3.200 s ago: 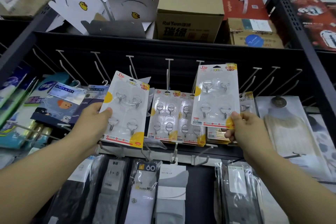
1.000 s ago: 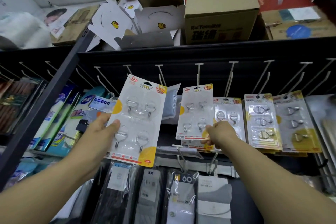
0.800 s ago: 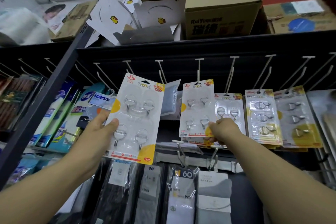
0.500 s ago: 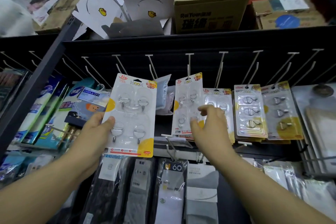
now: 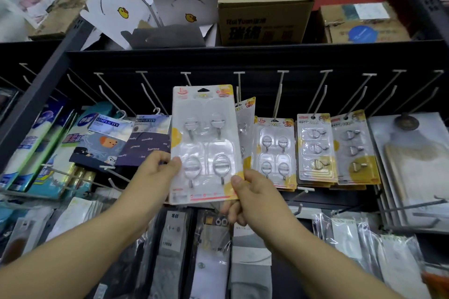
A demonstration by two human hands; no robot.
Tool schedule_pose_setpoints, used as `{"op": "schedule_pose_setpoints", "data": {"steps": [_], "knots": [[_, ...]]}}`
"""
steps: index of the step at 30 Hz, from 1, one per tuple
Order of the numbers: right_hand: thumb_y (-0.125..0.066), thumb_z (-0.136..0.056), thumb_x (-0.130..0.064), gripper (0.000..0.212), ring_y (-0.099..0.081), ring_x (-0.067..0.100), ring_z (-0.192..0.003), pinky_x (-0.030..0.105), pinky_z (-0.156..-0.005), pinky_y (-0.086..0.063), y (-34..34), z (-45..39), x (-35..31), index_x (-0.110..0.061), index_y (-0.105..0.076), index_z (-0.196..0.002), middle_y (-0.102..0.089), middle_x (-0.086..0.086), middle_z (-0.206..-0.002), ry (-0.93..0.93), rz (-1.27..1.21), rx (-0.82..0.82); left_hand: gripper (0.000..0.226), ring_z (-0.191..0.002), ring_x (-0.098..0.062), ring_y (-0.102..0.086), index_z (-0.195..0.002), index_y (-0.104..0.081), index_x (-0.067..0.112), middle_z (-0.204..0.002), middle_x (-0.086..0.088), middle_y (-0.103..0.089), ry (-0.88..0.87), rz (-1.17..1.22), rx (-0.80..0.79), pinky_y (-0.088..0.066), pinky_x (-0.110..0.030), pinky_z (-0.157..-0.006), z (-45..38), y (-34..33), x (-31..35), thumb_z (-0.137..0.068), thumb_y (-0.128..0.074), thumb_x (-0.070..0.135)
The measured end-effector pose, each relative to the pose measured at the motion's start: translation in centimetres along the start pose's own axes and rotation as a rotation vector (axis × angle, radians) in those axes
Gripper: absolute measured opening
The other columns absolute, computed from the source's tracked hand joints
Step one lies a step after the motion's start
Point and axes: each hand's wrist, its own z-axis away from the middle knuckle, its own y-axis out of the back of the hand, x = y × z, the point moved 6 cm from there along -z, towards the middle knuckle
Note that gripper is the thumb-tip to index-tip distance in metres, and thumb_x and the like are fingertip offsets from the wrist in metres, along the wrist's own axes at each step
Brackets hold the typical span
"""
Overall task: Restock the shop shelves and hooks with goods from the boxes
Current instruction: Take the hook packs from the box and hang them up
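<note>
I hold one blister pack of clear adhesive hooks [image 5: 204,143] upright in front of the pegboard. My left hand [image 5: 155,172] pinches its left edge with thumb on the front. My right hand [image 5: 252,194] grips its lower right corner, thumb on the front and fingers behind. Its hang hole is near a white peg [image 5: 239,85]. Right behind it hangs another hook pack [image 5: 245,126], mostly hidden, and further hook packs [image 5: 275,150] hang to the right.
Several bare white pegs [image 5: 323,90] stick out of the black board. Cardboard boxes [image 5: 264,7] stand on the top shelf [image 5: 243,56]. Sock packs [image 5: 143,143] hang at left, bagged socks [image 5: 250,262] below, and a rack post [image 5: 38,94] slants at left.
My right hand let go of the pack it hung on a peg and came left to take the lower right corner of the pack in my left hand, which moved right and up.
</note>
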Motion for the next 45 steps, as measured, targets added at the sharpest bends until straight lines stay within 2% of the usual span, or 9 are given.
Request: {"op": "schedule_pose_setpoints", "data": {"steps": [3, 8, 14, 18, 22, 27, 31, 34, 45], "knots": [[-0.035, -0.103, -0.019, 0.020, -0.047, 0.006, -0.033, 0.015, -0.036, -0.035, 2.6, -1.5, -0.2, -0.008, -0.050, -0.094, -0.061, 0.007, -0.056, -0.007, 0.011, 0.113, 0.013, -0.054, -0.019, -0.054, -0.088, -0.050, 0.008, -0.077, -0.015, -0.058, -0.023, -0.071, -0.019, -0.049, -0.026, -0.047, 0.0, 0.5, 0.1, -0.099, -0.046, 0.014], [-0.036, -0.103, -0.019, 0.020, -0.050, 0.007, -0.037, 0.019, -0.041, -0.038, 6.1, -4.7, -0.4, -0.010, -0.053, -0.099, -0.063, 0.006, -0.056, -0.036, 0.149, 0.245, 0.012, -0.049, -0.014, -0.059, -0.086, -0.053, 0.008, -0.074, -0.014, -0.062, -0.079, -0.252, -0.090, -0.047, -0.033, -0.051, -0.1, 1.6, 0.0, -0.097, -0.049, 0.009], [-0.035, -0.104, -0.016, 0.030, -0.052, 0.011, -0.043, 0.022, -0.048, -0.038, 6.4, -7.1, -1.3, -0.003, -0.042, -0.130, -0.063, 0.015, -0.068, -0.060, 0.175, 0.270, 0.011, -0.051, -0.017, -0.061, -0.085, -0.054, 0.012, -0.074, -0.011, -0.066, -0.130, -0.351, -0.081, -0.046, -0.032, -0.049, -0.5, 3.1, -0.1, -0.095, -0.050, 0.009], [-0.036, -0.103, -0.018, 0.039, -0.052, 0.015, -0.048, 0.025, -0.050, -0.037, 5.7, -7.4, -0.7, -0.005, -0.035, -0.140, -0.062, 0.011, -0.060, -0.043, 0.195, 0.281, 0.010, -0.052, -0.017, -0.060, -0.086, -0.055, 0.011, -0.071, -0.007, -0.066, -0.129, -0.340, -0.060, -0.045, -0.029, -0.046, -1.0, 4.1, -0.2, -0.096, -0.050, 0.009], [-0.036, -0.103, -0.019, 0.032, -0.051, 0.009, -0.040, 0.024, -0.046, -0.038, 5.5, -6.9, -0.2, -0.003, -0.047, -0.127, -0.063, 0.009, -0.060, 0.001, 0.230, 0.297, 0.012, -0.050, -0.015, -0.058, -0.086, -0.055, 0.012, -0.062, -0.003, -0.065, -0.122, -0.318, -0.045, -0.044, -0.027, -0.044, -1.5, 4.8, -0.6, -0.096, -0.050, 0.008], [-0.035, -0.103, -0.016, 0.026, -0.048, 0.008, -0.037, 0.018, -0.038, -0.037, 5.8, -7.4, -1.8, -0.002, -0.051, -0.118, -0.061, 0.013, -0.062, 0.041, 0.173, 0.307, 0.011, -0.050, -0.016, -0.058, -0.086, -0.054, 0.009, -0.060, 0.000, -0.064, -0.103, -0.300, -0.027, -0.045, -0.031, -0.046, -1.8, 5.5, -1.1, -0.096, -0.050, 0.009], [-0.036, -0.103, -0.016, 0.020, -0.050, 0.009, -0.038, 0.022, -0.045, -0.039, 5.5, -8.4, -2.7, -0.004, -0.051, -0.109, -0.062, 0.012, -0.061, 0.031, 0.172, 0.300, 0.009, -0.049, -0.017, -0.058, -0.088, -0.054, 0.007, -0.064, -0.005, -0.064, -0.099, -0.293, -0.011, -0.044, -0.033, -0.047, -1.8, 6.0, -1.6, -0.096, -0.050, 0.007], [-0.036, -0.103, -0.015, 0.021, -0.048, 0.011, -0.039, 0.021, -0.043, -0.039, 5.2, -8.8, -2.8, -0.001, -0.051, -0.104, -0.062, 0.013, -0.060, 0.021, 0.128, 0.289, 0.010, -0.047, -0.016, -0.059, -0.088, -0.054, 0.009, -0.069, -0.008, -0.064, -0.096, -0.298, -0.008, -0.045, -0.034, -0.048, -1.9, 6.2, -1.9, -0.096, -0.050, 0.007], [-0.038, -0.100, -0.008, 0.024, -0.044, 0.017, -0.045, 0.018, -0.037, -0.039, 5.6, -9.4, -1.1, 0.005, -0.049, -0.117, -0.059, 0.007, -0.042, -0.068, 0.028, 0.308, 0.011, -0.052, -0.019, -0.059, -0.087, -0.055, 0.009, -0.074, -0.014, -0.065, -0.099, -0.313, -0.025, -0.044, -0.032, -0.047, -2.0, 6.1, -2.0, -0.096, -0.050, 0.007]]}}
